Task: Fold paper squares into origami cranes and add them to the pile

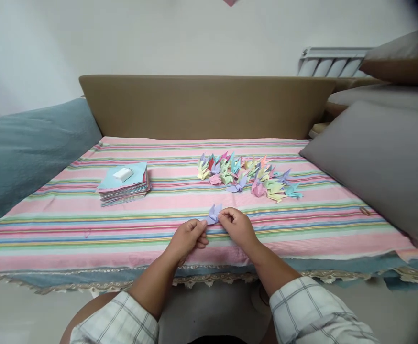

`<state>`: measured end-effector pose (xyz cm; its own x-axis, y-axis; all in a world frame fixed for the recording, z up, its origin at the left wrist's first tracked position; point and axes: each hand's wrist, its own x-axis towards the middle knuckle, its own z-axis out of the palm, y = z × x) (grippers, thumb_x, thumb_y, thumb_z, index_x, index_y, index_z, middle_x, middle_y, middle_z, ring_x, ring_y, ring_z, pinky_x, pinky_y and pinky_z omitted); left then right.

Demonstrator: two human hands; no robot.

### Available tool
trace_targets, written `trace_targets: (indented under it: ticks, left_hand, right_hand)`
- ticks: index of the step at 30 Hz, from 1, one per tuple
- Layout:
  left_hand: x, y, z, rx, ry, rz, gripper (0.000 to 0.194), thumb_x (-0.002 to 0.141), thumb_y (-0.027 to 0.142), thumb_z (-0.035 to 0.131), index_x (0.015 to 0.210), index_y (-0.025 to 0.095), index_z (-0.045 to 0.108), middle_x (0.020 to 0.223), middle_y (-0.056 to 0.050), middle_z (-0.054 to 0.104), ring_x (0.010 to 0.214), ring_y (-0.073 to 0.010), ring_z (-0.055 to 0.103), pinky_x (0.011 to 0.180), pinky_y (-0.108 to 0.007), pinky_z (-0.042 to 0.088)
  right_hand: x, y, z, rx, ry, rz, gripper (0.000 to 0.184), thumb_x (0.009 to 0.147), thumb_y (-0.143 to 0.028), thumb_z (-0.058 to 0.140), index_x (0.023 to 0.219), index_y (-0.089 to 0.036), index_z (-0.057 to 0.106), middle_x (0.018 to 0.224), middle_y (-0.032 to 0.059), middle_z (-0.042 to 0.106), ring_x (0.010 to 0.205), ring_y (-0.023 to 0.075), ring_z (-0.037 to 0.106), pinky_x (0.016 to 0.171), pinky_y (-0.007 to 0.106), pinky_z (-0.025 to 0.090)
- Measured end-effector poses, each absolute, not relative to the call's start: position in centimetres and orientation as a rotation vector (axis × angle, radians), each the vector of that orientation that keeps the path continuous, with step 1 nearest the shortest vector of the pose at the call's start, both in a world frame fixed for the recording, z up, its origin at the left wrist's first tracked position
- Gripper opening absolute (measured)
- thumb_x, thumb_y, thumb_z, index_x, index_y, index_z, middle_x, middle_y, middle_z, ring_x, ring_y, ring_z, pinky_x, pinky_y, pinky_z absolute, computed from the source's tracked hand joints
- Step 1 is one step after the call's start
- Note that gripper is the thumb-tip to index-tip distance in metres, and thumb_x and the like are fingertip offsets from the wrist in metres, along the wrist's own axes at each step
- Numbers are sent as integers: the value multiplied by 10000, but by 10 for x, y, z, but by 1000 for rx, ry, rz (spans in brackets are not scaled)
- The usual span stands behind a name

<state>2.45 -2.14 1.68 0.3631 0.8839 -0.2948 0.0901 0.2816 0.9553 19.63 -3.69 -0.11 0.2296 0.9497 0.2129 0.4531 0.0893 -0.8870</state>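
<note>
A small lavender paper crane point(214, 213) is held between my two hands, just above the striped cloth point(173, 196). My left hand point(189, 237) pinches its left end between thumb and fingers. On the other side, my right hand point(238, 227) grips the crane's right end with thumb and forefinger. Beyond the hands, to the right, lies a cluster of folded paper cranes point(226, 167) in pink, yellow, green, blue and purple. A thick stack of coloured paper squares point(125, 188) sits to the left, with a small white block point(123, 174) on top.
The striped cloth covers a sofa seat with a brown backrest point(205, 107) behind it. A blue-green cushion point(33, 148) borders the left side. Grey cushions point(381, 162) crowd the right, and a white radiator point(333, 62) stands at the wall. A lace-trimmed edge point(223, 277) runs along the front.
</note>
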Motion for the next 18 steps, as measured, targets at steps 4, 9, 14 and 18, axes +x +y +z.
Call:
trace_targets:
  ticks: [4, 9, 14, 18]
  left_hand:
    - [23, -19, 17, 1122, 1049, 716, 507, 670, 646, 606, 709, 144, 545, 590, 14, 546, 541, -117, 588, 536, -232, 486]
    - [23, -19, 16, 1117, 1063, 734, 499, 652, 634, 632, 678, 144, 539, 579, 12, 543, 527, -110, 573, 527, -219, 472]
    - [24, -21, 16, 1133, 1070, 753, 490, 639, 625, 646, 653, 147, 537, 561, 16, 531, 516, -107, 560, 512, -208, 452]
    - [23, -22, 16, 1158, 1070, 738, 477, 647, 610, 651, 654, 150, 527, 562, 15, 536, 524, -103, 556, 527, -207, 452]
  right_hand:
    - [195, -35, -2, -1460, -1303, 679, 184, 760, -363, 547, 768, -203, 639, 661, -6, 641, 593, 144, 564, 582, 255, 436]
    - [201, -30, 1, -1426, -1176, 682, 201, 742, -386, 566, 758, -193, 623, 643, -9, 628, 577, 139, 561, 553, 243, 432]
    - [230, -22, 10, -1463, -1014, 579, 309, 725, -457, 576, 821, -172, 647, 674, 15, 648, 587, 149, 562, 559, 255, 438]
    - [251, -13, 13, -1517, -902, 540, 342, 716, -478, 583, 839, -166, 650, 674, 21, 650, 598, 158, 568, 583, 268, 439]
